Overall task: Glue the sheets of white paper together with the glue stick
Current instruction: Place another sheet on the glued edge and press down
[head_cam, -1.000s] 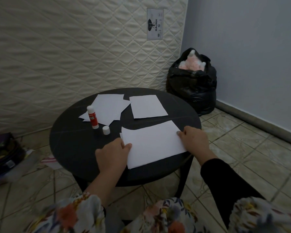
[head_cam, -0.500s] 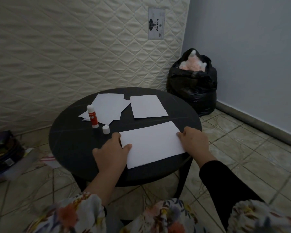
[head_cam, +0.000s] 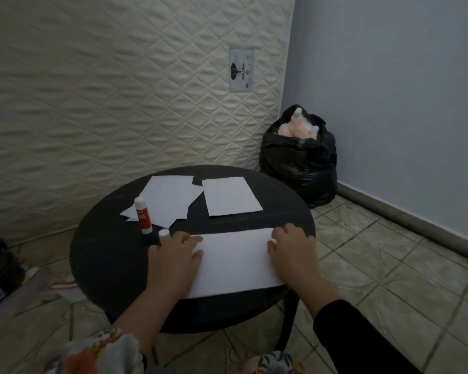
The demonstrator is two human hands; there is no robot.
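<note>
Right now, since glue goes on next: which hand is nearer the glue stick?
Left. The left hand rests on the sheet's left edge, just below the upright glue stick; the right hand presses the far right edge.

One head-worn view looks forward and down, close above the round tabletop [head_cam: 97,255], facing the mattress [head_cam: 92,103] and room corner beyond.

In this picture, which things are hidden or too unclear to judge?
- Head view: left hand and right hand cover both ends of the near sheet; layers or glue underneath cannot be told.
- Glue stick label: too small to read.
- Cap: partly behind the left hand.
</note>
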